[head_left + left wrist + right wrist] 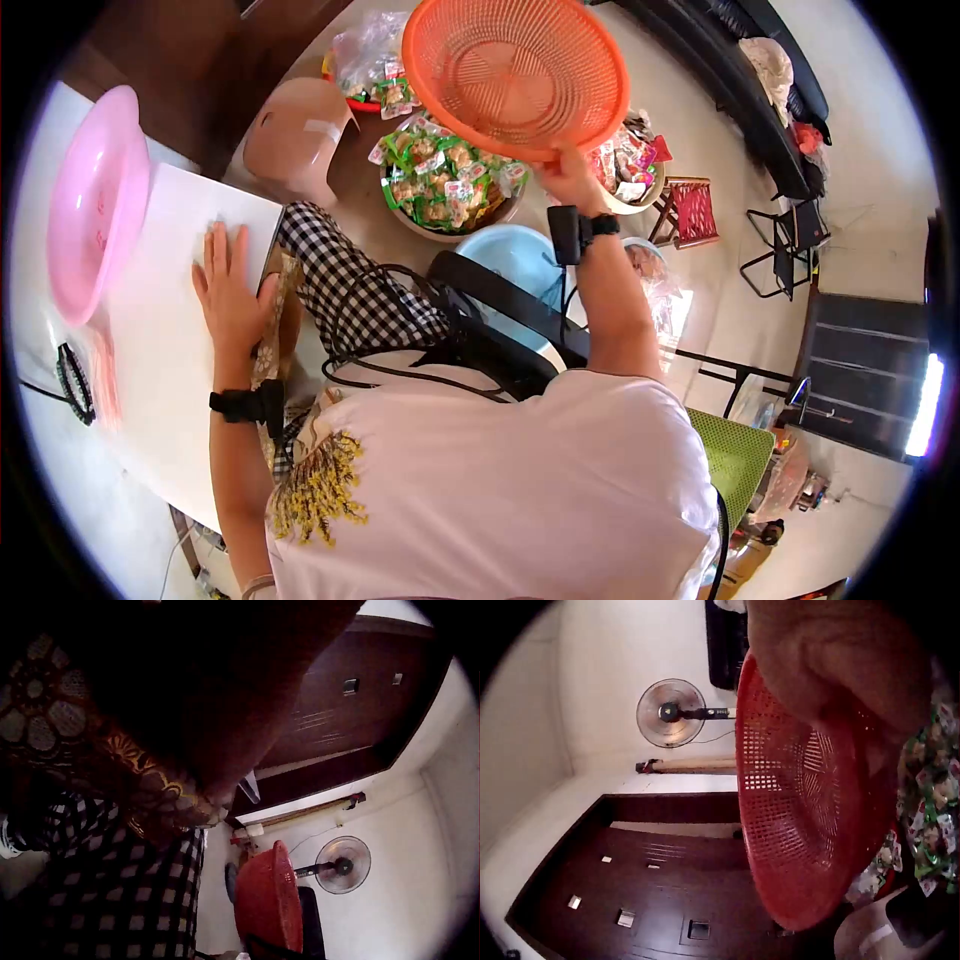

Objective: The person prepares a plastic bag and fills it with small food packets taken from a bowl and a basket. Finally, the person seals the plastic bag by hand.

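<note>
An orange-red plastic basket (pixel 515 75) with a mesh of small holes is held up at the top of the head view, its inside showing and nothing in it. The right hand (pixel 572 180) grips its near rim; the right wrist view shows that hand (pixel 840 667) at the edge of the basket (pixel 795 802). On the white tabletop (pixel 165 290) the left hand (pixel 235 290) lies flat with fingers spread, holding nothing. The left wrist view shows the basket (pixel 270 900) in the distance.
A pink basin (pixel 98 205) stands at the table's far left. Green snack packets (pixel 440 180) fill a bowl below the orange basket, beside a brown stool (pixel 295 140), a blue basin (pixel 515 260) and a folding stool (pixel 688 212). Black cables cross the lap.
</note>
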Demonstrator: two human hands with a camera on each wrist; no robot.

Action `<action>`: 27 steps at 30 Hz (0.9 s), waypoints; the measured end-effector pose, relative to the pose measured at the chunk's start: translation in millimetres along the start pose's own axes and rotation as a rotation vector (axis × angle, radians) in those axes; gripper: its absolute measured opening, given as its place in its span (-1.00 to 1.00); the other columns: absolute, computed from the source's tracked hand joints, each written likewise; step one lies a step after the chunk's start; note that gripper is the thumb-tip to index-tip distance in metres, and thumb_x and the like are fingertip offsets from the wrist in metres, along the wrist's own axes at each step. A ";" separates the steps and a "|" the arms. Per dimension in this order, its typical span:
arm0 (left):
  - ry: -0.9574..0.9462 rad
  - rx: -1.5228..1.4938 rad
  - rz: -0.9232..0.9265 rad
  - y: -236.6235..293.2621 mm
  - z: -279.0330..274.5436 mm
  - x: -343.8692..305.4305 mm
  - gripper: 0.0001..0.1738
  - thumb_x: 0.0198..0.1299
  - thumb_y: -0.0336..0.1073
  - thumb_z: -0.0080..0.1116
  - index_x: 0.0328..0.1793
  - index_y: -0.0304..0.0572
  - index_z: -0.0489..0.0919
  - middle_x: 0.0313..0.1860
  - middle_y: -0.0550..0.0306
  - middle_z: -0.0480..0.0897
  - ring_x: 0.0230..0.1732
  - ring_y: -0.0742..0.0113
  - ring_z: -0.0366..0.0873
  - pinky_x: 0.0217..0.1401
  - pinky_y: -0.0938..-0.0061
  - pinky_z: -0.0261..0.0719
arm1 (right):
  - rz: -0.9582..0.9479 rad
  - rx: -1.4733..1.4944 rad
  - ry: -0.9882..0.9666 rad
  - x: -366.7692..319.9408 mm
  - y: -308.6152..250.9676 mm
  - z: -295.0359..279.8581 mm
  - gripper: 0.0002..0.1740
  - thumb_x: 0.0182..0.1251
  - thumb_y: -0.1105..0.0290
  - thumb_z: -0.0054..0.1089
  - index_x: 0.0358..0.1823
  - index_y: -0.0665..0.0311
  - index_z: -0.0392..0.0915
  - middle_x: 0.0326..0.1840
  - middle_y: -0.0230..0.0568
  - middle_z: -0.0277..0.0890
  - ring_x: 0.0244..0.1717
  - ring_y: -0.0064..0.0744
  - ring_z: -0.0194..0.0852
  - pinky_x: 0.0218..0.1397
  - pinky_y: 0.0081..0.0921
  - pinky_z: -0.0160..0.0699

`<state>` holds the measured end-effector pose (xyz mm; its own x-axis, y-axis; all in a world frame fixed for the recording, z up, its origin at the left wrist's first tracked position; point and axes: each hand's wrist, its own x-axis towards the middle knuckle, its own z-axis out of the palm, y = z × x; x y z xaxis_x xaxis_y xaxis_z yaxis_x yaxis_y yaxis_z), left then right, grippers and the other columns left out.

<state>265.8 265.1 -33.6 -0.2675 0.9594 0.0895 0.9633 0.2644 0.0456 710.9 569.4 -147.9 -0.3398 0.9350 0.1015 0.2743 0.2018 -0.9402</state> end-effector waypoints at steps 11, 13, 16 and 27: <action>-0.010 -0.003 -0.029 -2.1 2.5 -2.3 -0.14 0.03 -0.11 0.22 0.51 0.01 0.20 0.58 0.01 0.04 0.58 0.03 -0.07 0.50 -0.12 -0.12 | 0.101 -0.235 0.242 -10.8 43.2 -84.4 -0.80 0.17 0.46 0.23 -0.18 0.32 0.51 -0.45 -0.34 0.54 -0.51 -0.53 0.46 -0.46 -0.64 0.43; -0.001 -0.045 -0.052 1.3 0.5 -2.8 -0.17 0.01 -0.13 0.29 0.47 0.02 0.27 0.57 -0.01 0.07 0.57 0.06 -0.05 0.51 -0.10 -0.14 | 0.215 -0.327 0.224 -13.8 68.5 -125.2 -0.79 0.13 0.46 0.27 -0.19 0.31 0.55 -0.43 -0.32 0.56 -0.45 -0.50 0.49 -0.37 -0.60 0.46; -0.017 -0.032 -0.073 2.6 -0.9 -4.3 -0.16 0.01 -0.12 0.29 0.48 0.03 0.26 0.57 -0.03 0.05 0.58 0.06 -0.07 0.51 -0.10 -0.14 | -0.012 -0.093 0.270 -17.7 146.6 -175.2 -0.67 0.22 0.41 0.20 -0.01 0.40 0.54 -0.13 -0.10 0.65 -0.15 -0.32 0.61 -0.03 -0.46 0.57; -0.042 0.032 -0.058 -2.0 1.3 -6.1 -0.14 0.02 -0.11 0.29 0.49 0.01 0.24 0.58 -0.03 0.04 0.58 0.02 -0.07 0.50 -0.10 -0.12 | 0.227 0.482 0.662 -13.5 82.0 -92.3 -0.44 0.44 0.05 -0.13 0.24 0.37 0.26 0.19 -0.13 0.32 0.18 -0.26 0.27 0.09 -0.28 0.53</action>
<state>265.5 258.9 -35.6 -0.3224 0.9455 0.0459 0.9466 0.3219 0.0179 821.1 600.3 -196.4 0.3148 0.9459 -0.0786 -0.1926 -0.0174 -0.9811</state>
